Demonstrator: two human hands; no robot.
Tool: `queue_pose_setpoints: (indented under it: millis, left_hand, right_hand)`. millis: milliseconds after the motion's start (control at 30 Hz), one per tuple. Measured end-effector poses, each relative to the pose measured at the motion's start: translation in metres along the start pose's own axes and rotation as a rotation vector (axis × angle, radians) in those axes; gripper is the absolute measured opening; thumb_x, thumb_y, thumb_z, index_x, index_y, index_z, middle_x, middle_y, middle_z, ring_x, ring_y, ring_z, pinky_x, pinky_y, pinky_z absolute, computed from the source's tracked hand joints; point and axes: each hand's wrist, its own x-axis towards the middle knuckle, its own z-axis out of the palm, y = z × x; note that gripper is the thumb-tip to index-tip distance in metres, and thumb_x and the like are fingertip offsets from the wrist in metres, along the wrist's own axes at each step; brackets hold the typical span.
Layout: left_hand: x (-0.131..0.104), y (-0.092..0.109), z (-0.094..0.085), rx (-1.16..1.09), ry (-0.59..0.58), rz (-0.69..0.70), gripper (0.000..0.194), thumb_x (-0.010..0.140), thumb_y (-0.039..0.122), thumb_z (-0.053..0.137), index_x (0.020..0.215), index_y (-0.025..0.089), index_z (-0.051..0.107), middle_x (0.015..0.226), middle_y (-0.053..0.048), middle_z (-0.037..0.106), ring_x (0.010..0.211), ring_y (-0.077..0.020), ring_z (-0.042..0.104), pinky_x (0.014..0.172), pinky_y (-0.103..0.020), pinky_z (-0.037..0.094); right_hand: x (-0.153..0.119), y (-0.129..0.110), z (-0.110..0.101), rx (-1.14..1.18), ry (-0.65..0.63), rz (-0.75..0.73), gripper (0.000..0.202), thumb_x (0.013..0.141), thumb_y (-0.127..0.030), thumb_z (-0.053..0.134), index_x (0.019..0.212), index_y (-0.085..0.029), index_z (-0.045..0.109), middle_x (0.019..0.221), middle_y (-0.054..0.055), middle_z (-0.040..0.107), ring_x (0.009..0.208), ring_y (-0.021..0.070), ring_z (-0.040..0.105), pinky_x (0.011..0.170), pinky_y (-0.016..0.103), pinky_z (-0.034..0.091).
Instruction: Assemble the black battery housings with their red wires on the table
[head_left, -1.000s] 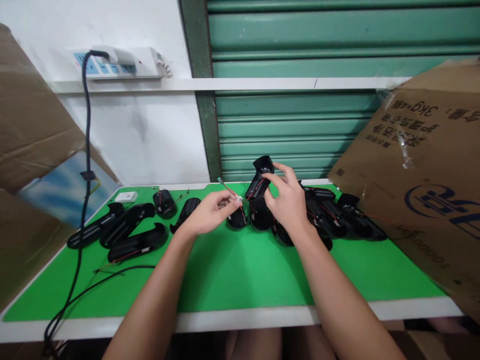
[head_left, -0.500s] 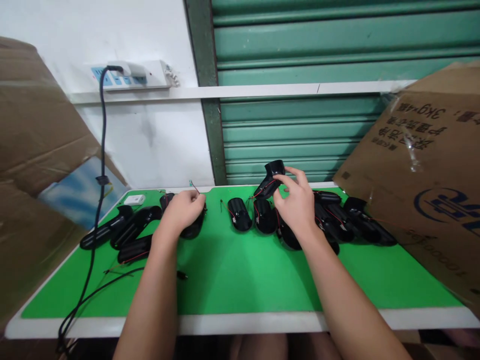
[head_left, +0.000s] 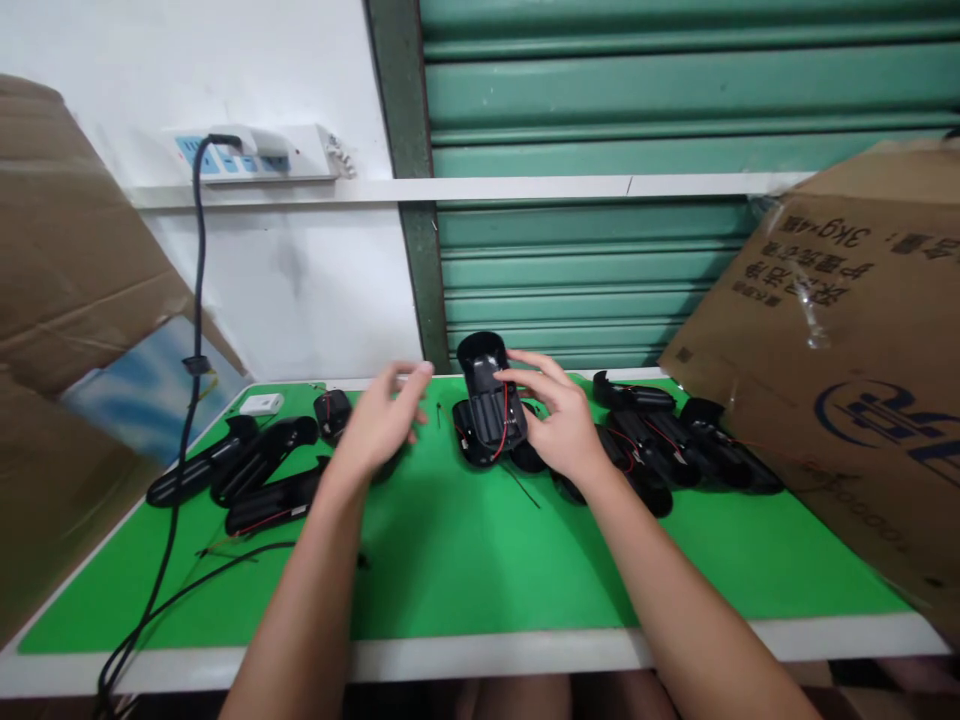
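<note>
My right hand [head_left: 561,415] grips the edge of a black plastic housing [head_left: 491,395] with a curved rim and a red wire along its side. The housing is tilted up, its hollow inner side facing me. Under it lies another black housing [head_left: 463,440], partly hidden. My left hand [head_left: 386,415] is off to the left with its fingers apart and nothing seen in them. Just below it, a dark housing [head_left: 390,465] shows on the green mat, mostly covered by the hand.
More black housings [head_left: 270,500] lie on the left of the green mat [head_left: 480,570], and several [head_left: 667,440] on the right. A black cable [head_left: 196,400] hangs from the power strip [head_left: 262,155]. Cardboard boxes [head_left: 832,370] flank the table; a small white block [head_left: 261,404] sits back left.
My right hand has brought the housing left and turned its hollow side toward me. My left hand has let go of the housing beneath it and spread its fingers.
</note>
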Motion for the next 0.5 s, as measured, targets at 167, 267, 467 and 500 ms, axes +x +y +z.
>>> queue_pose_setpoints:
  millis: [167, 267, 467, 500]
  left_hand:
    - [0.001, 0.001, 0.040, -0.552, -0.364, -0.038, 0.044, 0.083, 0.053, 0.071, 0.107, 0.018, 0.061, 0.086, -0.004, 0.066, 0.058, -0.0134, 0.060, 0.042, -0.021, 0.043]
    - [0.007, -0.003, 0.047, -0.666, -0.182, -0.073, 0.029, 0.086, 0.033, 0.068, 0.108, 0.018, 0.058, 0.079, 0.000, 0.066, 0.054, -0.0118, 0.059, 0.045, -0.022, 0.047]
    - [0.010, -0.005, 0.049, -0.756, -0.018, -0.056, 0.034, 0.087, 0.028, 0.068, 0.115, 0.021, 0.049, 0.104, -0.005, 0.069, 0.074, -0.0153, 0.071, 0.058, -0.026, 0.059]
    - [0.008, -0.004, 0.048, -0.782, -0.066, -0.042, 0.039, 0.086, 0.031, 0.070, 0.117, 0.022, 0.048, 0.110, -0.006, 0.069, 0.078, -0.0166, 0.072, 0.063, -0.028, 0.061]
  right_hand:
    - [-0.003, -0.005, 0.011, 0.059, -0.105, 0.003, 0.032, 0.092, -0.018, 0.060, 0.120, -0.027, 0.072, 0.135, 0.009, 0.066, 0.127, 0.0227, 0.062, 0.108, 0.043, 0.052]
    - [-0.001, -0.004, 0.008, 0.181, -0.110, 0.232, 0.049, 0.093, -0.024, 0.058, 0.141, -0.028, 0.056, 0.141, 0.011, 0.061, 0.126, 0.0235, 0.062, 0.097, 0.041, 0.058]
    - [0.003, -0.008, -0.001, 0.688, -0.304, 0.717, 0.041, 0.092, -0.046, 0.063, 0.129, -0.028, 0.057, 0.117, 0.008, 0.069, 0.091, 0.0202, 0.074, 0.069, 0.033, 0.064]
    - [0.004, -0.008, -0.001, 0.699, -0.301, 0.712, 0.046, 0.086, -0.043, 0.072, 0.127, -0.029, 0.058, 0.111, 0.005, 0.070, 0.086, 0.0190, 0.074, 0.066, 0.030, 0.063]
